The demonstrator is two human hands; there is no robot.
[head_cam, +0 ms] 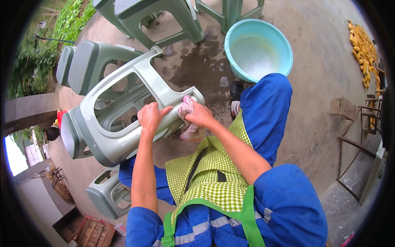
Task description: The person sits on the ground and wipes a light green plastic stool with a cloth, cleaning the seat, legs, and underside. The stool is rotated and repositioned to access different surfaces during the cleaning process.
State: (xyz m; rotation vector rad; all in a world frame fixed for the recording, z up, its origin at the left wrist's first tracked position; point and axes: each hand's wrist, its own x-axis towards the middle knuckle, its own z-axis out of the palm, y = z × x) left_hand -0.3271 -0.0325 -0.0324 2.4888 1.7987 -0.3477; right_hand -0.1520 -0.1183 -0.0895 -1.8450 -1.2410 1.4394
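A pale green plastic stool (120,139) lies on its side across my left leg, its legs pointing up and to the right. My left hand (151,117) grips the edge of one of its legs, the thumb stretched along the plastic. In my right hand (199,115) is a wet pink-and-white cloth (186,108), pressed against the same leg near its foot. Part of the cloth hangs below the hand. Beyond my right knee stands a turquoise plastic basin (228,52) holding cloudy, sudsy water.
More green stools (83,68) stand at the left and the top (160,18). Wet patches and foam mark the concrete floor (197,68). Corn cobs (364,55) lie far right, above a metal frame (355,145). A wooden crate (94,233) sits at lower left.
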